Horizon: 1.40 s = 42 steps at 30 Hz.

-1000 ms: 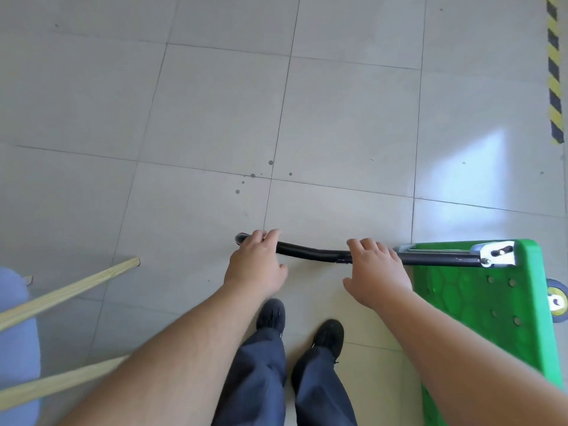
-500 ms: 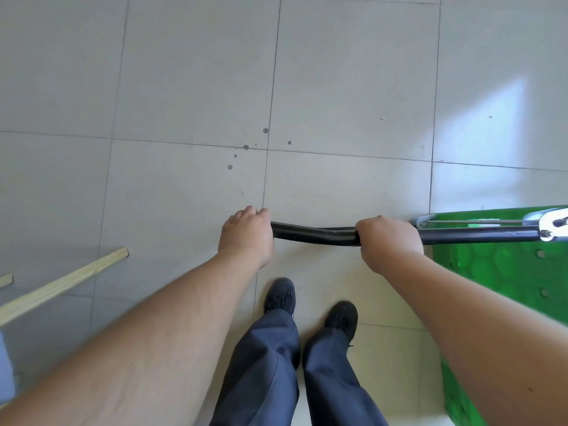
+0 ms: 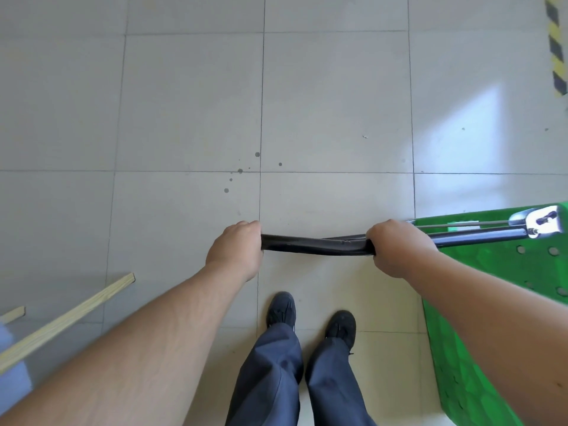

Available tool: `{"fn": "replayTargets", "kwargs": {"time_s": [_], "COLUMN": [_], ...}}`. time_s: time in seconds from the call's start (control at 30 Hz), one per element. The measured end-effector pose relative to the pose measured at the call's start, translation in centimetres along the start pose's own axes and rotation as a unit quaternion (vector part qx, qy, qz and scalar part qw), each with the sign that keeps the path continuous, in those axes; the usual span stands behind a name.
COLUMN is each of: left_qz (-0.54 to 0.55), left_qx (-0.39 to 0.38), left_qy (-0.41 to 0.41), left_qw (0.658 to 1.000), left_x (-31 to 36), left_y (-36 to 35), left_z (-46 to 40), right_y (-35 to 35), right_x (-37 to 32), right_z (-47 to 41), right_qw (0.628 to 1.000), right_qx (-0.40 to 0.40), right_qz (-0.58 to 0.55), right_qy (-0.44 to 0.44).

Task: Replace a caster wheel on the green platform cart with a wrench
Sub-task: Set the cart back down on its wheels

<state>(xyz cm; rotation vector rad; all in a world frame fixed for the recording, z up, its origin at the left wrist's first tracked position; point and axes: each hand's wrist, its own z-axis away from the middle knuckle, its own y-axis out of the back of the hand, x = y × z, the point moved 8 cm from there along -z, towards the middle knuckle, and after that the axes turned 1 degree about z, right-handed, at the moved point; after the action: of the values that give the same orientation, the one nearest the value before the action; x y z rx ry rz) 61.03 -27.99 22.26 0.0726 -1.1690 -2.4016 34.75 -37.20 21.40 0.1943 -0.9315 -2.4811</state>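
The green platform cart (image 3: pixel 479 358) stands on edge at the right, its underside with round holes facing me. Its black handle bar (image 3: pixel 316 245) runs across the middle of the view and joins a silver bracket (image 3: pixel 542 222) at the cart's top corner. My left hand (image 3: pixel 235 249) grips the handle's left end. My right hand (image 3: pixel 398 249) grips the bar near the cart's edge. No caster wheel or wrench shows in this view.
Grey floor tiles (image 3: pixel 335 103) spread ahead, with dark spots near the middle. Two pale wooden slats (image 3: pixel 70 321) lie at the lower left beside a blue object (image 3: pixel 12 382). Yellow-black hazard tape (image 3: pixel 556 44) runs along the top right. My feet in black shoes (image 3: pixel 281 309) stand below the handle.
Both hands have closed fully round the handle. The cart and handle sit further right and slightly higher in view, and the caster wheel seen a second ago is out of frame.
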Motion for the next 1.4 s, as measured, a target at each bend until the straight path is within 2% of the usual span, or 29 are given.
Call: {"fn": "replayTargets", "kwargs": {"time_s": [0.33, 0.6, 0.77, 0.87, 1.0, 1.07, 1.17, 1.3, 1.4], "left_qz": [-0.056, -0.153, -0.19, -0.196, -0.112, -0.045, 0.025, 0.123, 0.121], "left_qx": [0.025, 0.038, 0.019, 0.046, 0.122, 0.141, 0.138, 0.065, 0.059], "left_qy": [-0.008, -0.025, -0.044, -0.089, -0.19, -0.212, -0.183, -0.123, -0.123], "left_qw": [0.998, 0.987, 0.981, 0.975, 0.968, 0.966, 0.973, 0.983, 0.983], "left_x": [3.0, 10.2, 13.7, 15.9, 19.4, 20.0, 18.4, 15.4, 14.0], "left_y": [8.1, 16.8, 18.8, 19.0, 19.1, 19.6, 20.2, 19.1, 17.9], "left_z": [1.7, 3.7, 5.2, 5.6, 6.4, 6.5, 5.6, 4.9, 5.1], "right_y": [4.5, 7.7, 8.2, 7.7, 7.5, 7.7, 8.4, 9.2, 9.3], "right_x": [0.7, 4.1, 5.9, 8.2, 12.3, 14.3, 16.7, 18.0, 18.2], "right_z": [1.8, 3.7, 5.1, 5.9, 6.9, 7.3, 8.3, 9.6, 10.1], "right_qw": [0.999, 0.995, 0.991, 0.988, 0.982, 0.98, 0.98, 0.981, 0.985], "right_qx": [-0.022, 0.0, 0.032, 0.039, 0.052, 0.062, 0.074, 0.069, 0.074], "right_qz": [-0.041, -0.096, -0.122, -0.144, -0.183, -0.187, -0.184, -0.178, -0.154], "right_qy": [0.012, 0.023, 0.039, 0.035, 0.015, -0.002, -0.024, -0.029, -0.026]}}
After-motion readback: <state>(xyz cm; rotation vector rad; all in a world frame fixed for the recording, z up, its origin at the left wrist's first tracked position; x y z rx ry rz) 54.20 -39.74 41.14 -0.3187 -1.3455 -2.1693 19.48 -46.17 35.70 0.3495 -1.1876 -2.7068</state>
